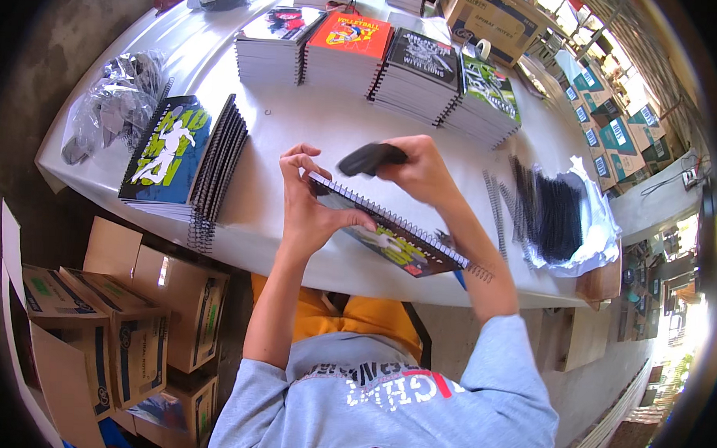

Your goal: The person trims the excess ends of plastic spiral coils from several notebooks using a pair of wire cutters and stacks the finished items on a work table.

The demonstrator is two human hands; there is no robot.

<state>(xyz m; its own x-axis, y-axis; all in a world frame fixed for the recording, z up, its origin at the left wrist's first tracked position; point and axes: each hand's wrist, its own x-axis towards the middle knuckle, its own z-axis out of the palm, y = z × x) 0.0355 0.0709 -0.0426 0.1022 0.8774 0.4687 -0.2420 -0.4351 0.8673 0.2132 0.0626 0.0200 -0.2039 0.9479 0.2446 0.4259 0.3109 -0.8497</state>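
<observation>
My left hand (311,210) grips a dark-covered notebook (397,245) with its thumb on the cover, holding it tilted above the near edge of the table. A spiral coil (390,215) runs along the notebook's upper edge, and its loose end sticks out past the right corner. My right hand (416,171) is closed around a black hand tool (370,159), just above the coil's left end and close to my left fingertips. The tool is slightly blurred, so its exact kind is unclear.
Spiral notebooks stand in a stack (175,150) at left and in several stacks (349,50) at the back. Loose black coils (548,211) lie on white wrapping at right. Clear plastic bags (118,97) sit far left. Cardboard boxes (138,327) stand below the table at left.
</observation>
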